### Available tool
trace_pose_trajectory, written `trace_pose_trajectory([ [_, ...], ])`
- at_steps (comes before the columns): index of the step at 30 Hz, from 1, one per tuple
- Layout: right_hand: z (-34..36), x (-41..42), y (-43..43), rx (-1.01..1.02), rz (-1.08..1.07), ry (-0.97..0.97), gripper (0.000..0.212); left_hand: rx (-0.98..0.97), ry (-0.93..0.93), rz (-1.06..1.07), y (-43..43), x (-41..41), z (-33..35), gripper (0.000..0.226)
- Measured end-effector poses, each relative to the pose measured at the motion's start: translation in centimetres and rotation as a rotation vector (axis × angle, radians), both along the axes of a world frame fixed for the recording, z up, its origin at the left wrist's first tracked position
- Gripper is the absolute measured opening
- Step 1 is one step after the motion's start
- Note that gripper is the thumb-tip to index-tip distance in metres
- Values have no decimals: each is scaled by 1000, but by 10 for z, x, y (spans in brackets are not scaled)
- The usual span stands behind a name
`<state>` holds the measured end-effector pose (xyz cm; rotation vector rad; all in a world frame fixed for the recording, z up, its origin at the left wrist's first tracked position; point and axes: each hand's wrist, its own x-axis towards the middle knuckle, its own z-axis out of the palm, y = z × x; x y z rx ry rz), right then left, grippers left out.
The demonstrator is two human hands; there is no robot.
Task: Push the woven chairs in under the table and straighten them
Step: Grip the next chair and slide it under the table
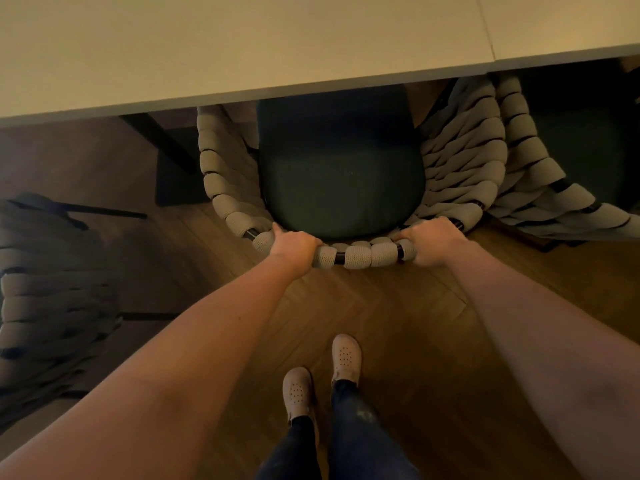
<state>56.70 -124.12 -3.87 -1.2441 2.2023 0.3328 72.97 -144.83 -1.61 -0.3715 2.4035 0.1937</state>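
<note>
A woven chair (360,255) with thick beige rope wrapped on a black frame and a dark green seat cushion (341,174) stands in front of me, its front part under the pale table (207,46). My left hand (294,244) grips the curved back rail on the left. My right hand (433,241) grips the same rail on the right. A second woven chair (540,174) sits to the right, touching the first one, partly under the table. A third woven chair (52,299) stands at the left edge, away from the table.
A black table leg (162,143) runs down to the wooden herringbone floor (398,313) left of the middle chair. My two feet in pale perforated shoes (344,358) stand behind the chair. A seam (486,26) splits the tabletop at the right.
</note>
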Motion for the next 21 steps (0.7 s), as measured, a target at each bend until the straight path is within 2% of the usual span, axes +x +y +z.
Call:
trace_pose_trajectory([
  [13,0,-4,-2,50,11,-15,44,35,-10,-12,-3,-3,-5,43],
  [21,-3,11,-5,24,2,16,47,-24,-12,-19,-4,9,-10,44],
])
